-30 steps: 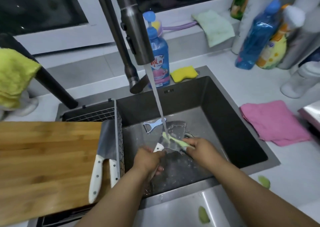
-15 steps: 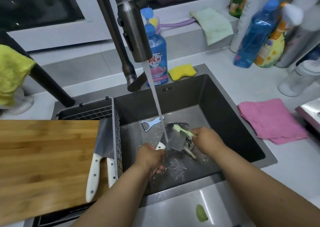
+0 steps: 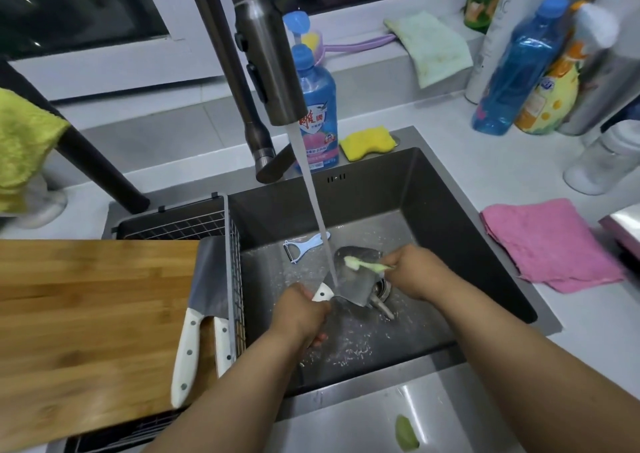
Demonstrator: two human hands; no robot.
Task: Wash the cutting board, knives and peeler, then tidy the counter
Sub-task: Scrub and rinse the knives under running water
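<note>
Water from the dark metal tap (image 3: 266,54) falls onto the broad steel blade of the white-handled cleaver (image 3: 349,284) held low in the dark sink (image 3: 450,217). The left hand (image 3: 299,310) is clamped round the white handle at the near left; the blade runs from it toward the far right, flat face up. The right hand (image 3: 414,269) pinches a pale green brush (image 3: 363,265), its head lying on the blade's far part, so the right hand is the nearer one for scrubbing and its strokes would likely run along that axis. A light blue peeler (image 3: 304,246) lies on the sink floor to the far left. Two more white-handled knives (image 3: 204,317) rest on the bamboo cutting board (image 3: 86,314), left of the sink.
</note>
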